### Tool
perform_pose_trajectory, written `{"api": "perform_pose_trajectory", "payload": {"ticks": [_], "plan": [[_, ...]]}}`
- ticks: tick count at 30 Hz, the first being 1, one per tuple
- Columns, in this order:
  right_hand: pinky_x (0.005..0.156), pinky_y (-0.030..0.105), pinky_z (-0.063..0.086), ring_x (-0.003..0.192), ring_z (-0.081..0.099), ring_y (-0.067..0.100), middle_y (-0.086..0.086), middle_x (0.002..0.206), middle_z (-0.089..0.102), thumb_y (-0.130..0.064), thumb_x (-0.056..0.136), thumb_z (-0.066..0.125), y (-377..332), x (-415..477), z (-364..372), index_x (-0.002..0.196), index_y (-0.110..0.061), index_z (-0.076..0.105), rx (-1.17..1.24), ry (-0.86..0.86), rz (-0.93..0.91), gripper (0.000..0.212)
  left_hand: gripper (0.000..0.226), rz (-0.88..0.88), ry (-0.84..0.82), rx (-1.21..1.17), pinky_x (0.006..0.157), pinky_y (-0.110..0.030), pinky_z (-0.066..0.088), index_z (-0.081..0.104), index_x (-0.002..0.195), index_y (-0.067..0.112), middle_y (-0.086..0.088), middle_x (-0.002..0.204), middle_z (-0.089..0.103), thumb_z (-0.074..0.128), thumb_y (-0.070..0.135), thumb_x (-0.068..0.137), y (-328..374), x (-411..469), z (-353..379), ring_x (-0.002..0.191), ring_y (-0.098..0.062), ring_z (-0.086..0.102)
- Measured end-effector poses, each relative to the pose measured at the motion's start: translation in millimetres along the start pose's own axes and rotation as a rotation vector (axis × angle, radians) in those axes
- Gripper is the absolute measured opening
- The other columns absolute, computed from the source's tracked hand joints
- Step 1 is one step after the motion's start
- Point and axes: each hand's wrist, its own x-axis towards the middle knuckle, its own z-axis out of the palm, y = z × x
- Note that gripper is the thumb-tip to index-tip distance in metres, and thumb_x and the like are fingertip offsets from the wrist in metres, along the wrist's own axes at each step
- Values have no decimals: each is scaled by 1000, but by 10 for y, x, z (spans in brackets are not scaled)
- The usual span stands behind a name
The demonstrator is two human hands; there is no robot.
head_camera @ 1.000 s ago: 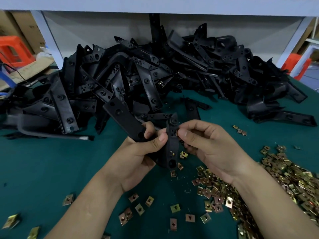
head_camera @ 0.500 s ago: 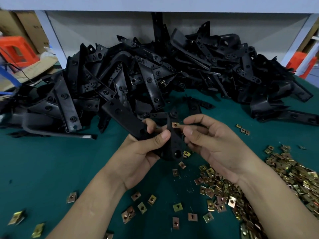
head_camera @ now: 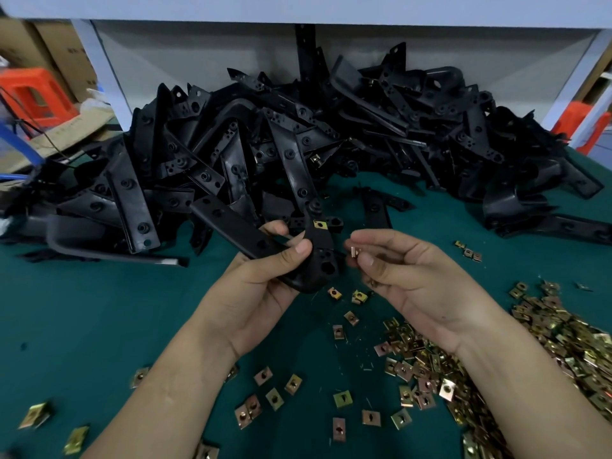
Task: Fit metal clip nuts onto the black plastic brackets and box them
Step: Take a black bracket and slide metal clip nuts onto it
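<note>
1. The left hand (head_camera: 261, 289): its grip is clamped on a bent black plastic bracket (head_camera: 231, 226), thumb across the near face and fingers curled behind. The bracket is held in the air over the middle of the table, its long arm slanting toward the far left corner.
2. The fitted clip nut (head_camera: 320, 224): brass-coloured, seated at the upper end of the bracket's short arm, near the left thumb tip.
3. The right hand (head_camera: 420, 283): its grip is pinched together on a loose clip nut (head_camera: 353, 251) between thumb and forefinger, just right of the bracket and apart from it.
4. The bracket pile (head_camera: 331, 137): black parts heaped along the far edge of the table, nearly from the left edge to the right edge. It lies directly behind the held bracket, so the black outlines merge there.
5. The clip-nut heap (head_camera: 569, 346): spread along the right edge toward the near right corner, partly hidden by the right forearm.
6. The scattered clip nuts (head_camera: 275, 398): lying singly between the forearms and toward the near left corner.
7. The three clip nuts (head_camera: 468, 253): a small group between the right hand and the right edge.
8. The table (head_camera: 66, 309): covered in dark green.
9. Beyond the far left corner: an orange stool (head_camera: 33, 94), cardboard boxes (head_camera: 63, 51) and a white post (head_camera: 102, 71).
</note>
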Motion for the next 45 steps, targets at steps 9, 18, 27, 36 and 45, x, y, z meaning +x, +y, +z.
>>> {"api": "perform_pose_trajectory", "payload": {"ticks": [9, 18, 27, 36, 45], "plan": [[97, 36, 49, 93, 62, 15, 7, 101, 68, -16, 78, 70, 23, -24, -7, 108, -24, 79, -153, -53, 59, 32, 29, -15, -89, 44, 87, -37, 60, 62, 91, 21, -15, 112, 73, 76, 0, 77, -26, -4, -6, 114, -33, 69], [52, 16, 36, 62, 49, 5, -4, 75, 62, -24, 72, 76, -20, -48, 50, 95, -21, 75, -217, -63, 70, 23, 25, -19, -99, 40, 96, -40, 57, 62, 91, 21, -15, 117, 72, 66, -3, 85, -39, 1, -29, 118, -33, 66], [52, 14, 40, 64, 55, 6, 2, 76, 68, -28, 71, 74, -11, -45, 58, 85, -20, 81, -197, -76, 66, 17, 25, -4, -105, 55, 105, -45, 50, 60, 92, 21, -14, 114, 71, 64, -3, 85, -44, -3, -27, 119, -35, 65], [53, 13, 42, 62, 53, 3, 0, 80, 68, -17, 75, 74, -31, -46, 41, 101, -16, 79, -130, -143, 81, 26, 29, 1, -142, 46, 94, -39, 58, 62, 93, 21, -11, 108, 73, 74, 2, 76, -48, 11, -46, 112, -30, 69], [51, 13, 43, 61, 52, 5, 5, 83, 68, -20, 73, 78, -49, -45, 36, 91, -13, 76, -125, -127, 87, 20, 27, 15, -129, 44, 90, -37, 59, 62, 93, 21, -12, 111, 73, 68, -4, 83, -31, 11, -69, 111, -30, 70]]}}
